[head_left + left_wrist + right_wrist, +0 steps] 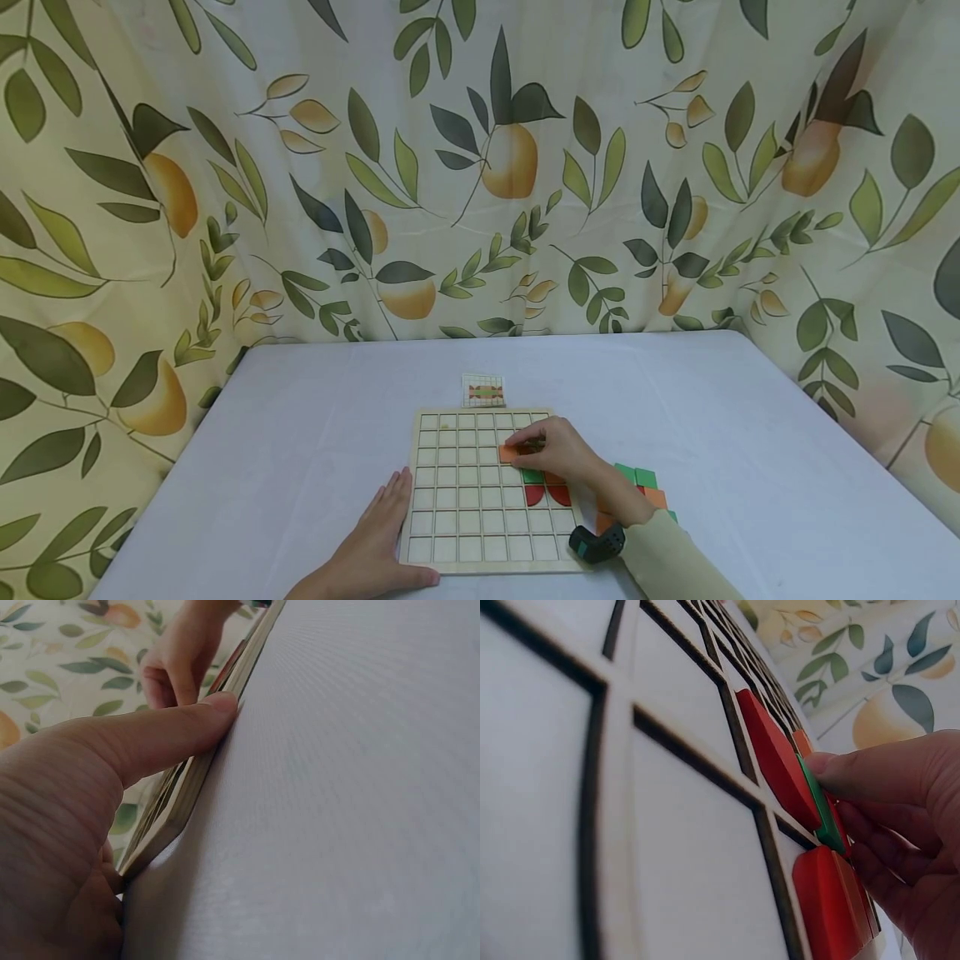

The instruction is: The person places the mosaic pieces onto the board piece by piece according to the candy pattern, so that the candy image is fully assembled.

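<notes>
A pale wooden grid board (446, 500) lies on the white table. My right hand (562, 454) is over its upper right part and pinches a small orange square tile (507, 454) at a grid cell; whether the tile is seated cannot be told. Nearer me, a green tile (533, 476) and two rounded red tiles (534, 495) sit in cells. Fingers and palm hide some neighbouring pieces. My left hand (375, 533) lies along the board's left side with fingers straight, and its thumb (176, 731) rests on the near edge.
Beyond the board's far edge lies a small pattern card (483, 392). Loose green, orange and red tiles (645, 477) are heaped to the right, partly behind the right forearm. A black band (597, 543) is on the right wrist. A leaf-print curtain (480, 167) hangs behind the table.
</notes>
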A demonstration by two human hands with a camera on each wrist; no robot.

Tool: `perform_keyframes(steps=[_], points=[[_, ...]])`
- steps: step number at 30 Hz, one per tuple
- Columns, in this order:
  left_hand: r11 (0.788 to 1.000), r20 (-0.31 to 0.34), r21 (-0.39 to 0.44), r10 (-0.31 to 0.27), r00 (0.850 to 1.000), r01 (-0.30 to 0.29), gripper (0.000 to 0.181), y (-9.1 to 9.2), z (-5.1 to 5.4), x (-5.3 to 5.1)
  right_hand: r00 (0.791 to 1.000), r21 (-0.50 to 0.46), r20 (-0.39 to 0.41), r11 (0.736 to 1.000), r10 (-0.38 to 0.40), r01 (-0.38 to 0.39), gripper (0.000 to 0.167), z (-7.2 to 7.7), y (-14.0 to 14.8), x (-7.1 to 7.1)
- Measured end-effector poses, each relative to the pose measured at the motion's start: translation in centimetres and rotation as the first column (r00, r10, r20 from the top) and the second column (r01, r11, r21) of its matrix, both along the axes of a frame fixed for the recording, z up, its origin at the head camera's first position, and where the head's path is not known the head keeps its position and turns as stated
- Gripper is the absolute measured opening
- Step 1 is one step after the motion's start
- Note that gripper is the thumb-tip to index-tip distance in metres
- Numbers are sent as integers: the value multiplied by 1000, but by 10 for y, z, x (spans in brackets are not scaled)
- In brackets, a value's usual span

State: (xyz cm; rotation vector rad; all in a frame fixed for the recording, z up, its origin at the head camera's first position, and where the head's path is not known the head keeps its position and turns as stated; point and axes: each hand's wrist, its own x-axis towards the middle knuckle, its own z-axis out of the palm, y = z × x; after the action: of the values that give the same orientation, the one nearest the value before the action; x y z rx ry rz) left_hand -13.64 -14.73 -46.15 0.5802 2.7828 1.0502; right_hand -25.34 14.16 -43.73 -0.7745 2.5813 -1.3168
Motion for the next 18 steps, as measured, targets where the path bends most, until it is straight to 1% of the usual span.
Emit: perform_keyframes(steps=[8, 18], points=[[1000, 8, -4, 0, 1000, 0, 128, 0, 0, -1, 1000, 27, -18, 1000, -14, 14, 20, 0, 0, 0], [1000, 18, 1, 5, 1000, -5, 129, 1, 0, -1, 1000, 10, -8, 1000, -6, 6, 22, 1, 0, 1]])
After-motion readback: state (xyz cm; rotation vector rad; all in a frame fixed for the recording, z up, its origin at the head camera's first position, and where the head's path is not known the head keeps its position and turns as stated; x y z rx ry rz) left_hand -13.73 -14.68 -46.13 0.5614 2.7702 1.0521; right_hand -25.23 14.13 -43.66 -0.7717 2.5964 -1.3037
